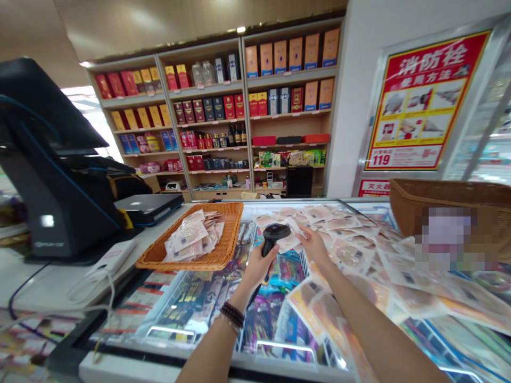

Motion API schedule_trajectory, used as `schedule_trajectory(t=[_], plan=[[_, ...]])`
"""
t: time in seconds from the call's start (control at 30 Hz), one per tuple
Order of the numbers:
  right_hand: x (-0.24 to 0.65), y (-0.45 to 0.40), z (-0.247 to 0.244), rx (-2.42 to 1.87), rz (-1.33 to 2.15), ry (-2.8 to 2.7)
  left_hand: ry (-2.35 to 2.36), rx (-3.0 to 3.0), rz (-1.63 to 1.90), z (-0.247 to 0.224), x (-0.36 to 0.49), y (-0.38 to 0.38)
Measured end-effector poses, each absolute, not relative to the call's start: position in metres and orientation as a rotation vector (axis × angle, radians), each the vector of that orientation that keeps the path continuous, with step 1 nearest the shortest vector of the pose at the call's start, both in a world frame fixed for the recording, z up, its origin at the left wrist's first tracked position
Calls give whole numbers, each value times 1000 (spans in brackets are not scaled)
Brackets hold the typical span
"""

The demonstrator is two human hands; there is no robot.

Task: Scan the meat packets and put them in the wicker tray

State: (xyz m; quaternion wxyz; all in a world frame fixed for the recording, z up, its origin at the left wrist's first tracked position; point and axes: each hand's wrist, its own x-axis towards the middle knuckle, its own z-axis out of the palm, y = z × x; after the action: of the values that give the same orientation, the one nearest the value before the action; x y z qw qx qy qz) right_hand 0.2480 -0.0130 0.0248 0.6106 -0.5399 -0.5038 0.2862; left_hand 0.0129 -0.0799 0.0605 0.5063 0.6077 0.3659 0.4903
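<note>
My left hand [258, 266] is wrapped round the handle of a black barcode scanner [275, 232], whose head points right. A clear plastic packet [290, 240] is pinched by its edge in my right hand [313, 246], right in front of the scanner head. Many similar flat packets [351, 255] with small barcode labels lie spread over the glass top of a freezer, to the right of my right hand. Left of the scanner, an orange wicker basket [228, 250] holds a pile of the same kind of packets [194, 231].
A dark point-of-sale terminal [51, 175] and a flat black device [149, 206] stand on the left counter, with a white power strip [114, 255] and cables. Beneath the glass are colourful packages [271, 324]. A brown basket [403, 205] sits at right; shelves [209, 121] of boxes stand behind.
</note>
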Motion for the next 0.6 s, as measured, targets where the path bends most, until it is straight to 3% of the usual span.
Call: schedule_trajectory(t=[0.3, 0.6], plan=[[245, -18, 30, -1291, 662, -1137, 891, 1440, 1251, 59, 13, -79], [232, 10, 60, -1143, 743, -967, 925, 1327, 1515, 99, -39, -54]])
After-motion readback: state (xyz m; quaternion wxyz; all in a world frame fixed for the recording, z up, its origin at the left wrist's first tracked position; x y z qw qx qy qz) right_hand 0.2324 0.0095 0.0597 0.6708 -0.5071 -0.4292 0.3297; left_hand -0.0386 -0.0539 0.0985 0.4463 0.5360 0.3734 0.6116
